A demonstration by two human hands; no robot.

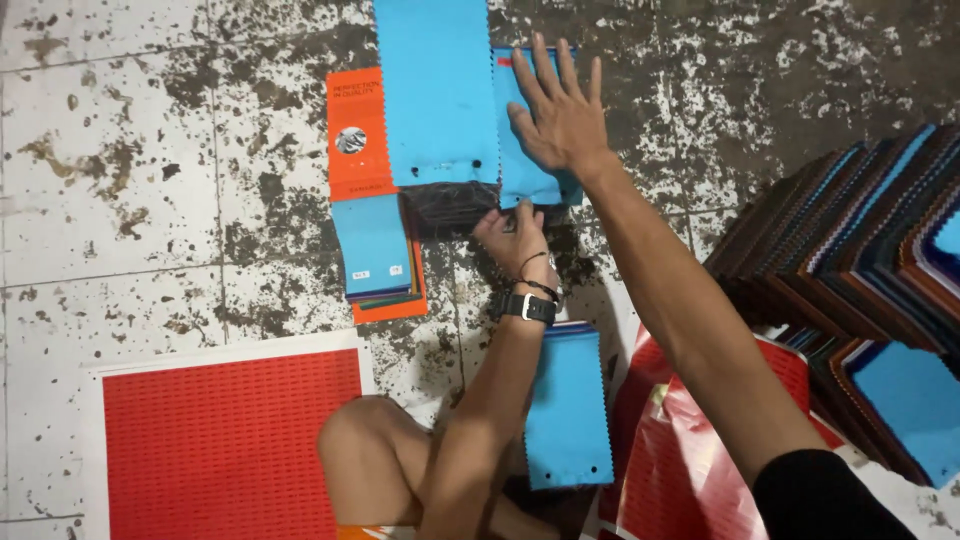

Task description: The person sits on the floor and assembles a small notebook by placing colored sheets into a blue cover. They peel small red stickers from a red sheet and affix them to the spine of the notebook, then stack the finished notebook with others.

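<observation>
Two bright blue fabric swatch sheets lie on the stained tile floor. My right hand (560, 110) is spread flat on the right-hand blue swatch (528, 172), fingers apart. My left hand (512, 238), with a black watch and a thin bracelet at the wrist, pinches the lower edge of that swatch next to a dark plastic-wrapped bundle (448, 205). The larger blue swatch (436, 90) lies just left of my right hand, with small holes along its bottom edge.
An orange swatch booklet (352, 130) with a small blue swatch stack (374, 245) lies left. Another blue swatch (568, 405) sits by my knee (365, 455). A red dotted sheet (225, 440) is lower left, red plastic packaging (685, 450) lower right, fanned dark swatch stacks (860, 220) at right.
</observation>
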